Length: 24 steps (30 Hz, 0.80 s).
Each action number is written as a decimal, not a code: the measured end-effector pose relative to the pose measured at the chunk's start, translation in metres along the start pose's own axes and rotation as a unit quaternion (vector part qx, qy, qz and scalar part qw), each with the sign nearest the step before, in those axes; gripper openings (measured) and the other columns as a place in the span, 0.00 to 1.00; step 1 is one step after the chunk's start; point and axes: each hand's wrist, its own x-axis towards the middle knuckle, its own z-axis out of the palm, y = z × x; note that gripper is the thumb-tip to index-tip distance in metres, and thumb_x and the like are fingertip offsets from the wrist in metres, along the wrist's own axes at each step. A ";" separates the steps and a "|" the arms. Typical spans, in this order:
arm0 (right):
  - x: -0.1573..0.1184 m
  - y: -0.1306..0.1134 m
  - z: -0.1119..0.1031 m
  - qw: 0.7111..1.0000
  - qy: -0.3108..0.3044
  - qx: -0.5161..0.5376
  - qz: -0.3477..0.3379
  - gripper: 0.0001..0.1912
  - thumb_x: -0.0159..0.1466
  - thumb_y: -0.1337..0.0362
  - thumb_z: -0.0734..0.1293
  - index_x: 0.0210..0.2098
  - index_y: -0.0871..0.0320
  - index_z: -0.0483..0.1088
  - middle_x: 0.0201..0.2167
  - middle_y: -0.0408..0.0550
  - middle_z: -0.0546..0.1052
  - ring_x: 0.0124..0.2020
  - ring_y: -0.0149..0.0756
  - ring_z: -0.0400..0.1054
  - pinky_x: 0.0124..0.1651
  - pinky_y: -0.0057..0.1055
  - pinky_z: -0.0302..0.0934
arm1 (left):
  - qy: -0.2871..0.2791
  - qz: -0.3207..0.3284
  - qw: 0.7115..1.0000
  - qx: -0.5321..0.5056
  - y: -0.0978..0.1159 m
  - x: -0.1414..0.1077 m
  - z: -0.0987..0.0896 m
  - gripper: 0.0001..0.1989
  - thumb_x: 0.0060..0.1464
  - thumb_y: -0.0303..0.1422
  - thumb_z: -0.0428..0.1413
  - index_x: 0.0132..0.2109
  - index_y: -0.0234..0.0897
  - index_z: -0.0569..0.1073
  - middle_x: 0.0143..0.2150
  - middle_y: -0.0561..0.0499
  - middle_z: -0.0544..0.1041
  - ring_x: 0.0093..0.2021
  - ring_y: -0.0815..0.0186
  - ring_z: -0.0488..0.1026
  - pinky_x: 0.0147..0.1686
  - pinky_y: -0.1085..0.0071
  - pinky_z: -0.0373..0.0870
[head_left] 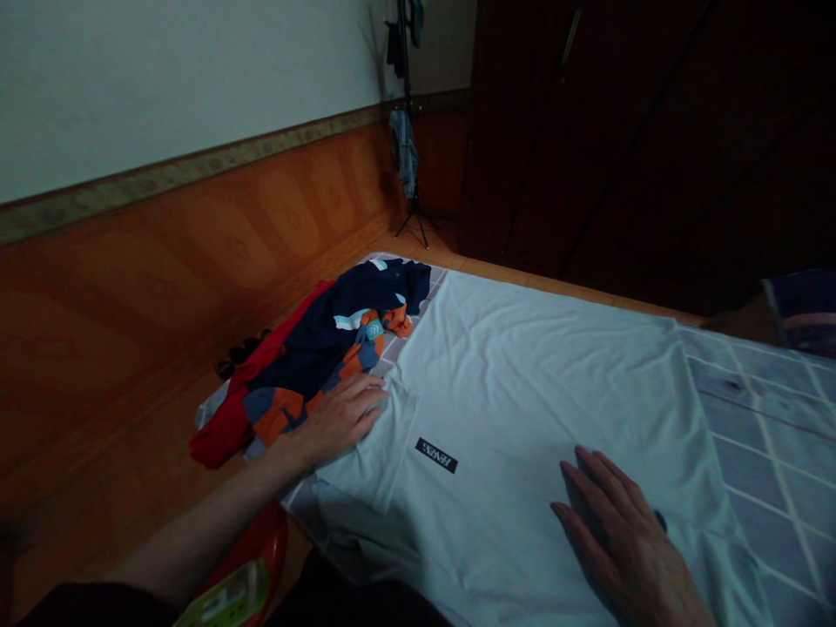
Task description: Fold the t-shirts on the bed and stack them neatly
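A pale T-shirt (509,383) lies spread out over a bed, with some wrinkles across it. A small dark label with white lettering (436,455) shows on its front. My left hand (346,409) rests on the shirt's sleeve at the left, its fingers stretched out and nothing gripped. On the right, my right hand (617,522) is spread, palm down, over the lower part of the shirt. Whether its palm presses on the cloth I cannot tell. Part of a small dark round spot shows beside that hand.
Left of the shirt lie a navy, orange and grey garment (326,322) and a red one (228,422). A checked sheet (758,453) covers the bed. Beyond stand a clothes rack (408,165) and dark wardrobe (588,157). A red stool (271,540) is at lower left.
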 end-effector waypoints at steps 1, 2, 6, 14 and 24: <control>0.000 0.000 0.000 1.000 0.000 0.001 0.001 0.22 0.66 0.54 0.58 0.54 0.61 0.64 0.58 0.60 0.64 0.60 0.54 0.56 0.52 0.53 0.64 | -0.017 0.001 1.000 0.003 0.002 -0.011 0.003 0.14 0.62 0.32 0.48 0.53 0.39 0.69 0.55 0.45 0.69 0.55 0.61 0.66 0.55 0.63 0.64; 0.000 0.001 0.000 1.000 -0.001 0.002 0.002 0.22 0.66 0.54 0.58 0.54 0.60 0.64 0.58 0.60 0.64 0.60 0.54 0.56 0.52 0.53 0.64 | -0.033 0.001 0.999 0.011 0.004 -0.022 0.008 0.16 0.62 0.33 0.48 0.56 0.39 0.67 0.57 0.45 0.67 0.57 0.60 0.64 0.56 0.61 0.64; 0.000 0.001 0.000 1.000 -0.006 0.006 0.009 0.22 0.66 0.53 0.59 0.54 0.60 0.65 0.58 0.60 0.65 0.60 0.54 0.56 0.52 0.52 0.64 | -0.055 -0.015 0.997 0.053 0.010 -0.053 0.028 0.27 0.62 0.36 0.48 0.65 0.35 0.56 0.66 0.39 0.56 0.65 0.54 0.53 0.61 0.54 0.57; 0.002 -0.006 -0.004 0.999 -0.029 0.023 0.038 0.21 0.66 0.56 0.60 0.54 0.61 0.65 0.58 0.60 0.64 0.61 0.52 0.55 0.56 0.51 0.61 | -0.038 0.031 0.999 0.000 0.041 -0.054 0.017 0.30 0.56 0.48 0.52 0.59 0.33 0.65 0.61 0.37 0.63 0.61 0.49 0.58 0.58 0.52 0.58; -0.021 -0.041 -0.087 0.994 -0.020 -0.074 0.080 0.22 0.65 0.51 0.60 0.51 0.59 0.67 0.46 0.56 0.73 0.45 0.45 0.70 0.42 0.40 0.68 | -0.018 0.078 0.996 -0.040 0.055 -0.055 0.012 0.08 0.58 0.26 0.46 0.34 0.36 0.69 0.31 0.49 0.70 0.34 0.62 0.67 0.35 0.66 0.65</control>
